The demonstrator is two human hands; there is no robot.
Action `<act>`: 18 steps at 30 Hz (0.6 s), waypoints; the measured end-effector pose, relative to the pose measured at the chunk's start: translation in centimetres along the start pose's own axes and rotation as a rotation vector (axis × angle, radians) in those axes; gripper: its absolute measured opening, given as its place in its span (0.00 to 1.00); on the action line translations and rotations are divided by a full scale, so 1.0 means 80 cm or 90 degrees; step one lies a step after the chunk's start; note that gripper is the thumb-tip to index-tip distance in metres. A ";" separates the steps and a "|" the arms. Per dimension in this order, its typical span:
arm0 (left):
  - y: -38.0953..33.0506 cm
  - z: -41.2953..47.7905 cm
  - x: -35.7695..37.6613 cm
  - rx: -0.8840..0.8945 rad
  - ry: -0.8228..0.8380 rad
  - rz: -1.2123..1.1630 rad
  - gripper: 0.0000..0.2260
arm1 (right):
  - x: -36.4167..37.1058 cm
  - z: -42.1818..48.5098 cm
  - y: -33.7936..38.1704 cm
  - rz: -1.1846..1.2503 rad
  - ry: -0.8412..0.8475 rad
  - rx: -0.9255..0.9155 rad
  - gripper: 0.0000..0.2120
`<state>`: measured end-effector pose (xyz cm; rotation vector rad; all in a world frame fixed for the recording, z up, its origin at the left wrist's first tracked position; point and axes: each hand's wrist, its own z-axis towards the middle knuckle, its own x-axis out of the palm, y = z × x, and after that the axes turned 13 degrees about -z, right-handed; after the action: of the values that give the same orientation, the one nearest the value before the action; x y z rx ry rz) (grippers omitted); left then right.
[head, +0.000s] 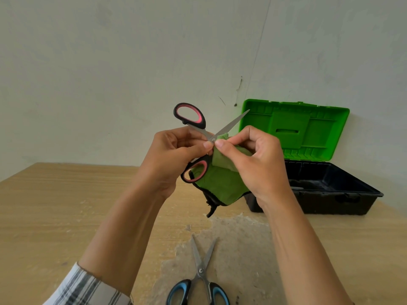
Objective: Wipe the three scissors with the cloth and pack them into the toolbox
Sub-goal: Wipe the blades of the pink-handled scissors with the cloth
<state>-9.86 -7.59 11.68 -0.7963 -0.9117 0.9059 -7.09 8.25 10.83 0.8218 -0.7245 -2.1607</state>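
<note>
Green cloth point(220, 183) pinched by right hand point(259, 164); left hand point(169, 159) grips red scissors point(198, 137)

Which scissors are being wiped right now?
The pink-handled scissors, held up in the left hand while the right hand presses the green cloth on them. The blue-handled scissors lie untouched on the table.
</note>
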 end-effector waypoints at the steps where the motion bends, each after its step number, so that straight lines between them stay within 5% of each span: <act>1: -0.001 0.000 -0.001 0.000 0.001 -0.001 0.03 | 0.000 0.000 0.000 0.005 0.001 0.009 0.09; 18: -0.014 -0.006 0.000 -0.004 -0.036 -0.015 0.05 | -0.026 0.005 -0.004 0.012 0.074 0.034 0.18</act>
<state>-9.10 -8.14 12.41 -0.7674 -0.9716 0.9083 -6.32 10.13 11.54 0.9567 -0.7291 -2.0657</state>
